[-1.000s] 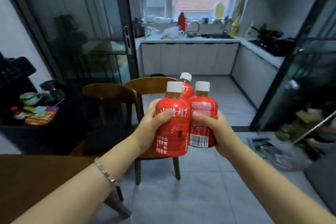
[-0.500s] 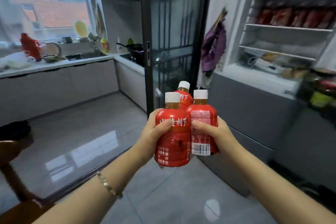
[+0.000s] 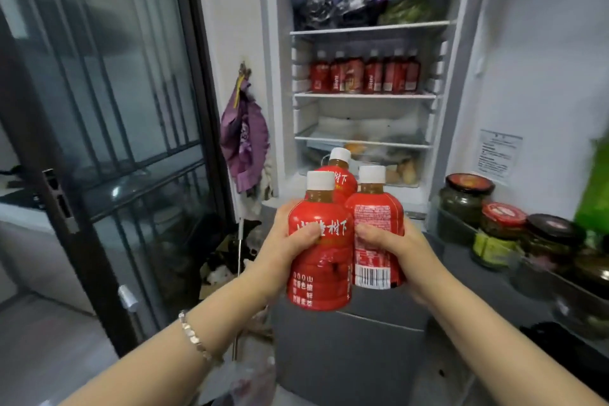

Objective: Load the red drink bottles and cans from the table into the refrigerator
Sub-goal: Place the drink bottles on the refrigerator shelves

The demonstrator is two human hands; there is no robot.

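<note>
The view has swung round to the open white refrigerator [image 3: 280, 76], now straight ahead. Three red white-capped plastic drink bottles [image 3: 318, 260] sit clustered between left hand [image 3: 286, 254] and right hand [image 3: 398, 254], fingers [image 3: 306, 234] curled round them, ready for shelving.

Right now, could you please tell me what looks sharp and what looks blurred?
Head view: the held bottles are sharp, labels readable; the jars at right are soft; the green thing at the right edge smears; the top shelf glares bluish.
</note>
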